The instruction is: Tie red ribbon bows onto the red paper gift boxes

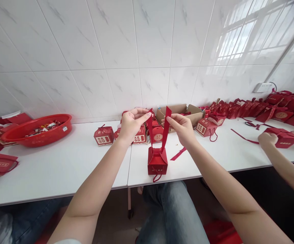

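Observation:
Directly in front of me a small red gift box (157, 162) stands on the white table near its front edge, a red cord loop hanging from its front. Two ends of a red ribbon (166, 130) rise from the top of the box. My left hand (134, 122) pinches the left end, and my right hand (181, 126) pinches the right end, so both are held up apart in a V. A loose piece of red ribbon (178, 154) lies on the table to the right of the box.
A red basin (40, 130) with wrapped sweets sits at left. Several red boxes (103, 136) and an open cardboard box (195, 118) stand along the wall; many more boxes (286, 100) are at right. Co-workers' hands (267, 139) handle boxes on both sides.

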Motion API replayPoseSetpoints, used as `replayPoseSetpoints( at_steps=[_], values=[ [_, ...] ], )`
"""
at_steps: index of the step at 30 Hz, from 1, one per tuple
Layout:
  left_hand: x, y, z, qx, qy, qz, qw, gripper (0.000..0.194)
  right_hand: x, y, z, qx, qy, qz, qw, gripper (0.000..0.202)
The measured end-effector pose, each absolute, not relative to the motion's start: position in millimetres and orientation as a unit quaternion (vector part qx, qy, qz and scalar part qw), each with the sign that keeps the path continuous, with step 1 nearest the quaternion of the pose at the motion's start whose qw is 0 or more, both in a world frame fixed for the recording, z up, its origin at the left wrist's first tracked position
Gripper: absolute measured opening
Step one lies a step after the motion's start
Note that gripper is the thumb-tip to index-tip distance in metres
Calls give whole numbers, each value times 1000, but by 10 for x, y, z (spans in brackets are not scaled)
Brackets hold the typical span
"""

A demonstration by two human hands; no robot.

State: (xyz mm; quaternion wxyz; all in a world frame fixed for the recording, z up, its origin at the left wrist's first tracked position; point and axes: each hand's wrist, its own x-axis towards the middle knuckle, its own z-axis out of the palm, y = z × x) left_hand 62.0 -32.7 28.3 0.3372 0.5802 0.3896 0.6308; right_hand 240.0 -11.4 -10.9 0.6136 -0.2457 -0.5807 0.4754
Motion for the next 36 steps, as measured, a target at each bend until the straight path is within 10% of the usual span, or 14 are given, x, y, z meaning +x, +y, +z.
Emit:
replayPoseSetpoints(
  at_steps=[36],
  values=[
    [656, -274, 371, 595, 396, 622, 320, 28, 2301, -142, -25, -280, -595, 497, 566, 26]
  ],
)
